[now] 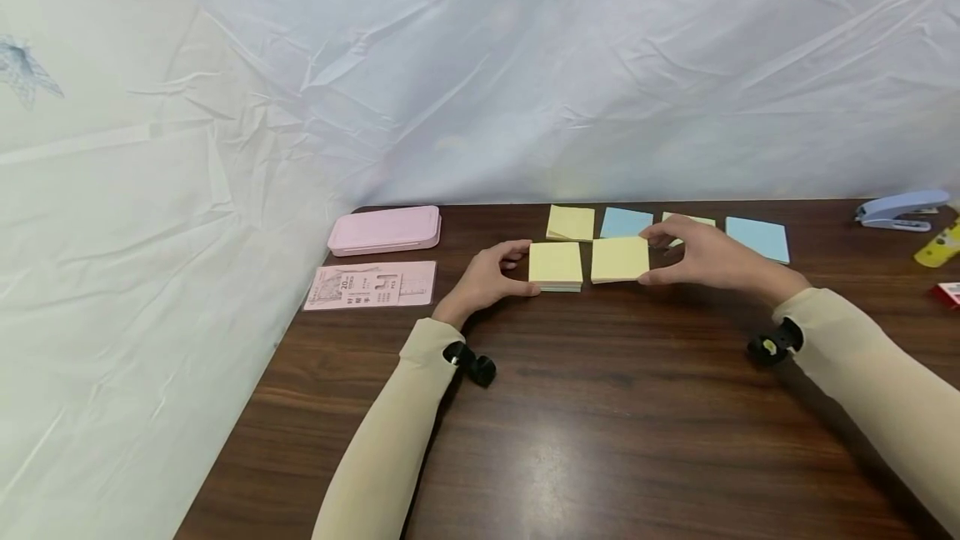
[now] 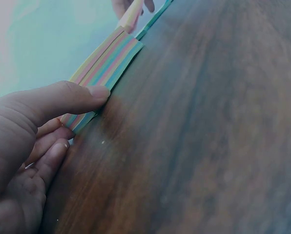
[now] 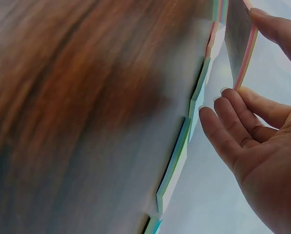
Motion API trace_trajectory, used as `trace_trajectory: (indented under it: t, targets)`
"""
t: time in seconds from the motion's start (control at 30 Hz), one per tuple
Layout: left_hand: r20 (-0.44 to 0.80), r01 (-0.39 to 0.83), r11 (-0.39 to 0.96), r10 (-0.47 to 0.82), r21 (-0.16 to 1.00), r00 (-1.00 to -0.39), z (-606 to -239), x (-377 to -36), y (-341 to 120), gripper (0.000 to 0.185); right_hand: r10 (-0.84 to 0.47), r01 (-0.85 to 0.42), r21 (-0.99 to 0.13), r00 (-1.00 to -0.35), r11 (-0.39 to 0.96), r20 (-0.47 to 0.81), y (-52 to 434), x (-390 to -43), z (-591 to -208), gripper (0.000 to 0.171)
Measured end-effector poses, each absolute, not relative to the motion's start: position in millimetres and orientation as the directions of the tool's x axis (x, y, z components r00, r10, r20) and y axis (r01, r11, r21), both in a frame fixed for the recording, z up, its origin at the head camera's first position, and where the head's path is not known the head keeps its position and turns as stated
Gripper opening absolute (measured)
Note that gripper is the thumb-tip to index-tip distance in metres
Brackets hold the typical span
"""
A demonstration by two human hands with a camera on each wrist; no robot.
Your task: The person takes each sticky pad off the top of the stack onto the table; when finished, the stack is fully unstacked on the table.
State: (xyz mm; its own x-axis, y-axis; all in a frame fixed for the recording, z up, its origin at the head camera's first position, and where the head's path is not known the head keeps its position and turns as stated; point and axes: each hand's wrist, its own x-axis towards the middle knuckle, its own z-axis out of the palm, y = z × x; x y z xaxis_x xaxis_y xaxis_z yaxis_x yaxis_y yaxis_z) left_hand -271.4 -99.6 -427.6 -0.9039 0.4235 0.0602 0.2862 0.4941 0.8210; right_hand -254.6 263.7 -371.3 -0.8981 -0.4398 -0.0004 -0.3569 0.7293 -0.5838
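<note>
Head view: two pads of sticky notes are seen side by side on the dark wooden table (image 1: 600, 407), near its far edge. The left pad (image 1: 556, 266) is steadied by the left hand (image 1: 487, 280), whose thumb and fingers are curled against its near and far edges; this grip is judged to keep the stack from sliding. The right pad (image 1: 620, 259) is pinched by the right hand (image 1: 705, 257) between thumb and fingers at its right edge, and it appears slightly lifted or tilted, probably so that it can be set square beside its neighbour. Behind the two pads a row of loose notes is laid out: a yellow note (image 1: 571, 222), a blue note (image 1: 626, 222), a second blue note (image 1: 758, 237), and one partly hidden by the right hand. A pink case (image 1: 385, 230) and a pink card (image 1: 371, 284) lie to the left; a blue stapler (image 1: 902, 210) lies to the far right.

Left wrist view: the pad's side is shown to be striped in several colours, a detail lost from above, and the thumb (image 2: 72, 97) is seen pressed on its corner.

Right wrist view: the held pad is shown raised off the table at one edge, with the remaining fingers (image 3: 228, 126) held loosely together beneath it.
</note>
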Motion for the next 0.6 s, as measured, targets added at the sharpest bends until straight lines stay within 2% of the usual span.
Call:
trace_trajectory:
  t: [0.27,0.6]
  targets:
    - [0.057,0.287,0.504,0.422,0.815,-0.905,-428.8,-272.1,-99.7,0.08,-0.489,-0.399,-0.58,-0.873,0.71,0.003,267.3,-256.5,-381.2,0.076]
    - [0.054,0.283,0.504,0.42,0.816,-0.906,-427.5,-271.8,-99.3,0.08,-0.5,-0.417,-0.536,-0.866,0.734,-0.01,263.7,-259.2,-380.3,0.08]
